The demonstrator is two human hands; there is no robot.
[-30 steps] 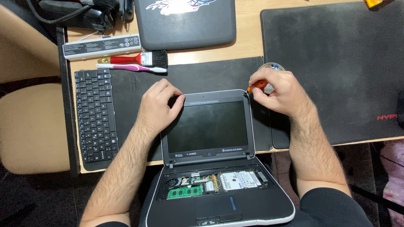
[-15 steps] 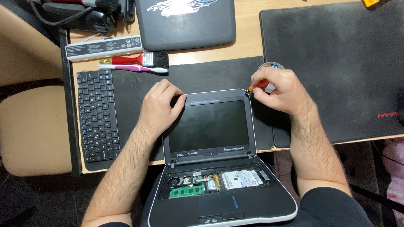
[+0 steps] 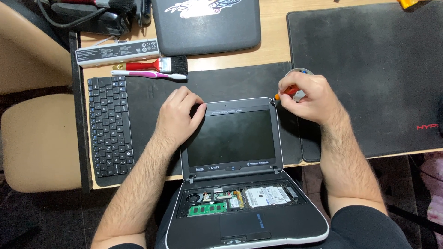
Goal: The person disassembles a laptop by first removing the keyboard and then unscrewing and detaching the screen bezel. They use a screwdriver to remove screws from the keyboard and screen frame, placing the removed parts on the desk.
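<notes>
left hand (image 3: 177,115): fingers together, pressed on top left corner of small laptop (image 3: 233,138) screen | right hand (image 3: 309,97): fingers clamped on orange screwdriver (image 3: 286,92), tip at top right corner of screen | laptop: open at near edge of surface (image 3: 272,27), keyboard gone, inner parts bare | loose keyboard (image 3: 110,125) lying at left

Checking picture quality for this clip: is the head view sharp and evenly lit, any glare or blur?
Head view: sharp, evenly lit; hands cast soft shadows only. Laptop screen dark, no glare. Left hand and right hand crisp, unblurred. Floor at the lower left is dim.
</notes>
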